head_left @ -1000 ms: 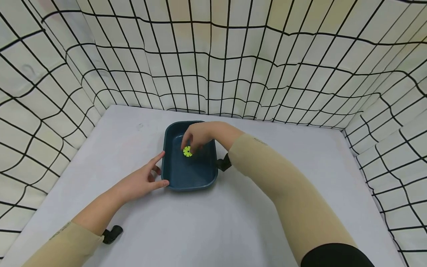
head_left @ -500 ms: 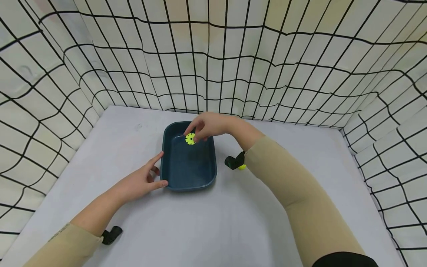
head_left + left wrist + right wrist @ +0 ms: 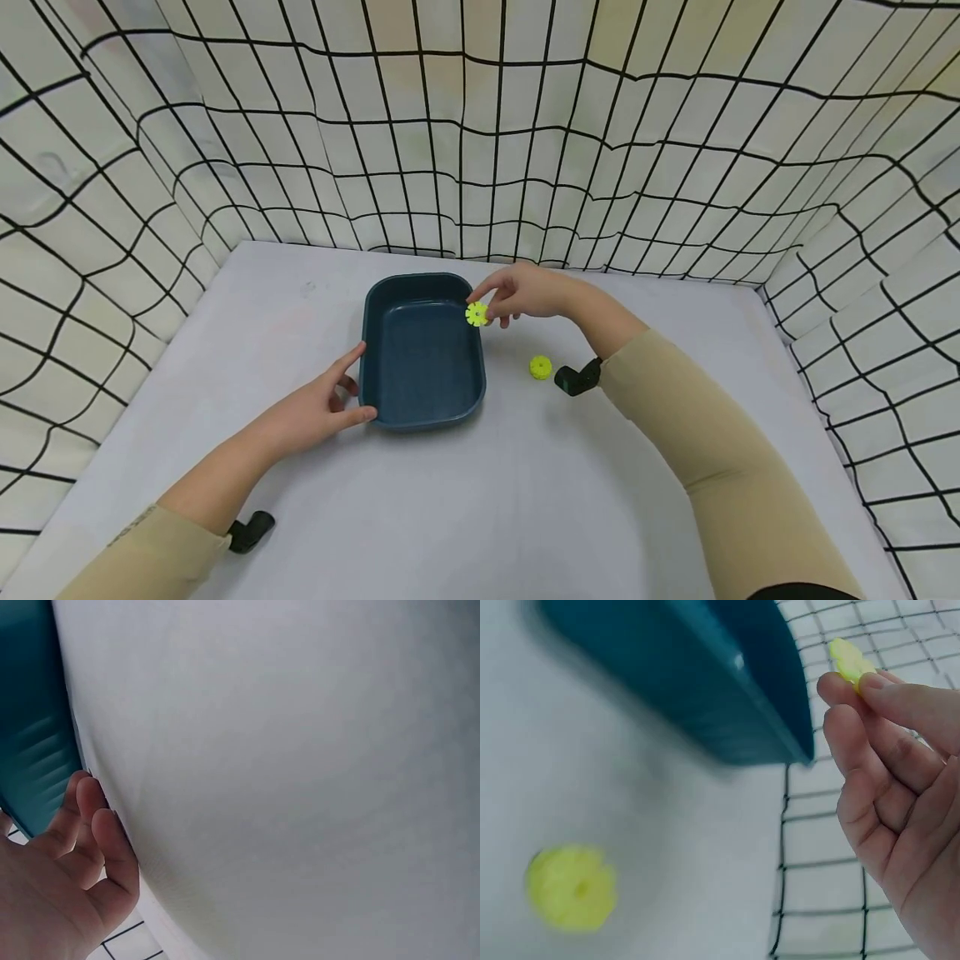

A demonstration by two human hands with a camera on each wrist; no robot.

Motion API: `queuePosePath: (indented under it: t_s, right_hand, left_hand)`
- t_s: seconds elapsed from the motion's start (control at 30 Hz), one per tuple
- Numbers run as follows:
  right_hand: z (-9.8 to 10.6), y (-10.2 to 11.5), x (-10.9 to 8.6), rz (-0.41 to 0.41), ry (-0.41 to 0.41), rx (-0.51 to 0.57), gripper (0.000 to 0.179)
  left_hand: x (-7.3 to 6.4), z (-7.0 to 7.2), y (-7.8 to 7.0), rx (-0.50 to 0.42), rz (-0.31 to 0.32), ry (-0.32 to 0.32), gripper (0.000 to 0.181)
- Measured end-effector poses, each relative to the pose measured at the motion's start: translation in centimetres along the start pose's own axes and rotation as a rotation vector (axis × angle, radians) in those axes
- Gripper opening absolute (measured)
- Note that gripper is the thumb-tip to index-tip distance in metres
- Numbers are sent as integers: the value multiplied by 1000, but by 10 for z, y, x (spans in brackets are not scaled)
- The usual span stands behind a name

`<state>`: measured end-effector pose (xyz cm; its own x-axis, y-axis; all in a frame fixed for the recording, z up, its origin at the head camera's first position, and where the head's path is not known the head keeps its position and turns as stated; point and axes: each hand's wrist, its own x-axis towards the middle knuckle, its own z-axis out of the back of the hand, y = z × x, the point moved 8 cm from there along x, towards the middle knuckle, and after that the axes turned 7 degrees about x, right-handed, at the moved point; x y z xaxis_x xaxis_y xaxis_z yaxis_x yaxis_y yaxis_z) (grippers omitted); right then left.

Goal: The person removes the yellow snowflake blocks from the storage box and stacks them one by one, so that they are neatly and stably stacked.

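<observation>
A dark blue rectangular tray (image 3: 426, 367) lies on the white table. My left hand (image 3: 324, 407) touches its left side, index finger and thumb spread along the rim; in the left wrist view the other fingers (image 3: 112, 851) bend loosely beside the tray wall. At the tray's upper right rim, my right hand (image 3: 531, 292) pinches a flat yellow-green notched disc (image 3: 476, 314) between thumb and index finger. The right wrist view shows that disc (image 3: 849, 661) held nearly edge-on. A second yellow-green notched disc (image 3: 540, 367) lies on the table to the right of the tray.
Black netting (image 3: 465, 150) over white panels encloses the table at the back and both sides. Beside each forearm sticks out a small black wrist camera, one on the left (image 3: 252, 532), one on the right (image 3: 577, 379). White tabletop (image 3: 480, 508) spreads in front of the tray.
My right hand has lifted the notched disc from inside the tray and carried it right to the rim. The disc on the table has come into view from behind the forearm. My left hand stays put.
</observation>
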<state>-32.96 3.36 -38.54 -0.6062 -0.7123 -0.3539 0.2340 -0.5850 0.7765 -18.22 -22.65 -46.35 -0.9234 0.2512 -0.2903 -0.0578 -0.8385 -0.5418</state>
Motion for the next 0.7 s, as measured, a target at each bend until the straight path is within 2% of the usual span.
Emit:
queuePosePath:
  t_s: [0.23,0.43,0.7]
  right_hand:
    - [1,-53,-31,-67,-26,108,32]
    - [-4,-93,-58,-97,-67,148,33]
    - [-15,-117,-70,-98,-108,220,31]
  left_hand:
    - [1,-1,-3,-7,-4,0,104]
    - [1,0,-4,-11,-3,5,103]
    - [0,0,-2,-11,-5,5,103]
